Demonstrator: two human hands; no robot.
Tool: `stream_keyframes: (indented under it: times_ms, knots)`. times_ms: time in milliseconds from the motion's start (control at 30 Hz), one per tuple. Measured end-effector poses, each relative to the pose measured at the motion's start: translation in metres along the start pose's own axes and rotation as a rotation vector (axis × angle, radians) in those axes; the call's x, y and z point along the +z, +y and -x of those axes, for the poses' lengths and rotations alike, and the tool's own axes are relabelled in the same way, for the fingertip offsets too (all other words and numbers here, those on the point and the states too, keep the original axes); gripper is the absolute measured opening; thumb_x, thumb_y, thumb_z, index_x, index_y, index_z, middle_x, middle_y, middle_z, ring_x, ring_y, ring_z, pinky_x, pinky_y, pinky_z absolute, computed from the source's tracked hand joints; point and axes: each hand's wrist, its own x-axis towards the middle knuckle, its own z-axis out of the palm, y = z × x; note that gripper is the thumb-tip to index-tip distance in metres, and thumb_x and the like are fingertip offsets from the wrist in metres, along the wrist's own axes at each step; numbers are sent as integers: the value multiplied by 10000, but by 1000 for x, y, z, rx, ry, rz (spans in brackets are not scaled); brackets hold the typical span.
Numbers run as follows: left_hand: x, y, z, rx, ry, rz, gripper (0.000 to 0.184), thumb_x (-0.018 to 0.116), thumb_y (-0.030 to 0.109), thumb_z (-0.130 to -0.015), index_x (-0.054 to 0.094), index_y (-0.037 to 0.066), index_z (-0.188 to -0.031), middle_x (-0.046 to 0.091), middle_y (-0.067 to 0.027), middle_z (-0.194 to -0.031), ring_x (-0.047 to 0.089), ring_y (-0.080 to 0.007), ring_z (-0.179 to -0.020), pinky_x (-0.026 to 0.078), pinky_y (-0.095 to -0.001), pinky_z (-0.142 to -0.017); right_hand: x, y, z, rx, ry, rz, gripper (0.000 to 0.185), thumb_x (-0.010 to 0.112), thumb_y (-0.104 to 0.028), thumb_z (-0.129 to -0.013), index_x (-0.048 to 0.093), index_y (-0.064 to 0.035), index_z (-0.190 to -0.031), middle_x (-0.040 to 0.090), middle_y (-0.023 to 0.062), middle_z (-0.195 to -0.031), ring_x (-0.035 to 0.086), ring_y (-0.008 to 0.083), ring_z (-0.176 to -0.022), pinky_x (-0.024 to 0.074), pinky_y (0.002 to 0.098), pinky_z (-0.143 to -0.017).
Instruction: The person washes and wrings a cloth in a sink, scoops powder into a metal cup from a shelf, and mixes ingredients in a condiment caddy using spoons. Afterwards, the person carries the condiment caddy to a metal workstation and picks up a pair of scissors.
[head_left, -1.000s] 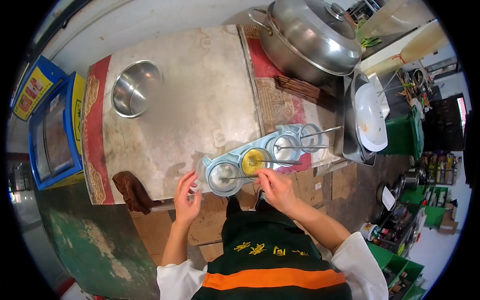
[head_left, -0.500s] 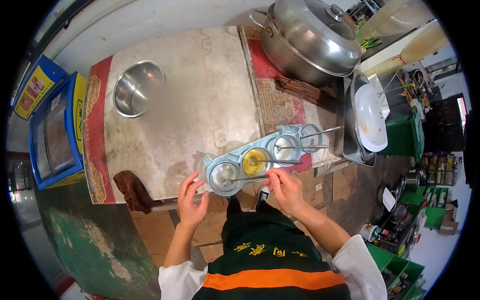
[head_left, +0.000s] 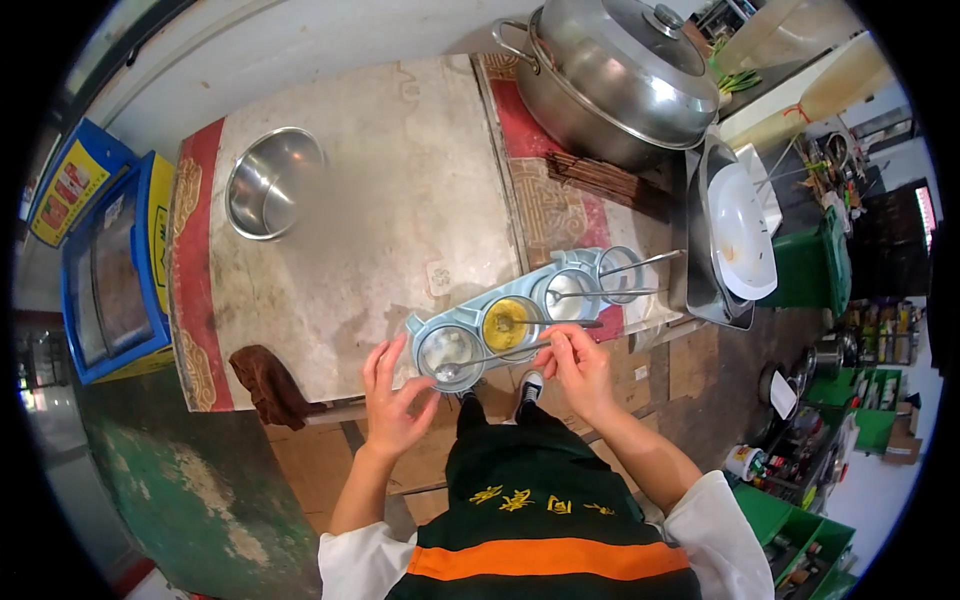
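Observation:
A light blue seasoning rack [head_left: 490,297] stands at the table's near edge, holding several clear jars in a slanting row. The leftmost jar [head_left: 440,345] contains white powder. Pinched in my right hand [head_left: 582,378] is the handle of a long metal spoon [head_left: 505,353], its bowl inside that jar near the left rim. My left hand [head_left: 398,408] is open beside the same jar, fingers spread; whether it touches the glass I cannot tell. Yellow powder [head_left: 503,325] fills the second jar, where another spoon [head_left: 565,323] rests. White contents [head_left: 568,290] show in the third.
A steel bowl [head_left: 250,190] sits at the table's far left, and a brown cloth [head_left: 265,385] hangs over the near left edge. Back right are a big lidded pot [head_left: 600,100], a bundle of brown sticks [head_left: 605,185] and a white basin [head_left: 740,225].
My left hand has moved right, closer to the leftmost jar. The spoon in my right hand has shifted, its bowl now nearer the jar's left rim.

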Motion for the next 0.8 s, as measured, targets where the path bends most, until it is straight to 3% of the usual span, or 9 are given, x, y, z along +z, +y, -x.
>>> stream_keyframes:
  times_ms: [133, 200, 233, 333, 433, 567, 667, 800]
  knots:
    - [-1, -1, -1, 7, -16, -35, 200, 638, 40, -545, 570, 94, -726, 367, -166, -1211, 297, -357, -1118, 268, -426, -907, 0, -3, -2, -49, 21, 105, 110, 437, -85, -833, 517, -16, -866, 560, 53, -602, 514, 89, -501, 410, 212, -468]
    - [-2, -1, -2, 2, 0, -40, 199, 636, 37, -545, 569, 94, -724, 365, -169, -1212, 296, -358, -1119, 267, -426, -908, 3, -5, -2, -324, -28, 352, 92, 464, -31, -807, 520, 9, -867, 557, 61, -621, 523, 94, -525, 421, 211, -488]
    - [-3, -1, -3, 0, 3, -49, 199, 634, 32, -544, 567, 91, -722, 364, -171, -1212, 294, -358, -1121, 268, -425, -907, 6, -2, -2, -323, -26, 352, 92, 464, -31, -807, 520, 9, -867, 557, 61, -621, 523, 94, -525, 421, 211, -488]
    - [-3, 0, -4, 4, 8, -53, 197, 632, 27, -543, 563, 84, -719, 361, -176, -1213, 292, -358, -1123, 270, -423, -907, 15, 1, -6, -657, -56, 430, 90, 525, 34, -730, 535, 15, -818, 545, 91, -614, 552, 201, -540, 431, 261, -487]
    - [-4, 1, -3, 3, 8, -57, 196, 632, 24, -545, 559, 77, -719, 360, -180, -1212, 291, -359, -1124, 272, -422, -906, 15, 2, -6, -646, -112, 459, 131, 540, 13, -720, 526, 21, -850, 554, 132, -724, 559, 252, -628, 446, 304, -545]
    - [-4, 2, -4, 1, 11, -63, 199, 633, 22, -547, 556, 76, -723, 360, -181, -1212, 291, -359, -1125, 273, -422, -905, 16, 8, -9, -648, -126, 443, 129, 536, 18, -723, 523, 31, -851, 554, 129, -701, 558, 245, -604, 441, 303, -528]
    - [-3, 1, -2, 0, 13, -66, 202, 634, 21, -547, 555, 76, -724, 357, -179, -1214, 290, -360, -1125, 271, -422, -905, 17, 10, -8, -552, -125, 398, 118, 512, 9, -746, 516, 23, -863, 554, 114, -658, 562, 228, -580, 438, 292, -513]
    - [-2, 1, -1, -8, 2, -81, 204, 635, 20, -548, 553, 77, -726, 354, -177, -1216, 289, -360, -1125, 269, -422, -906, 19, 10, -9, -394, -68, 327, 83, 462, -26, -802, 523, 7, -846, 544, 68, -586, 530, 123, -495, 415, 226, -460]
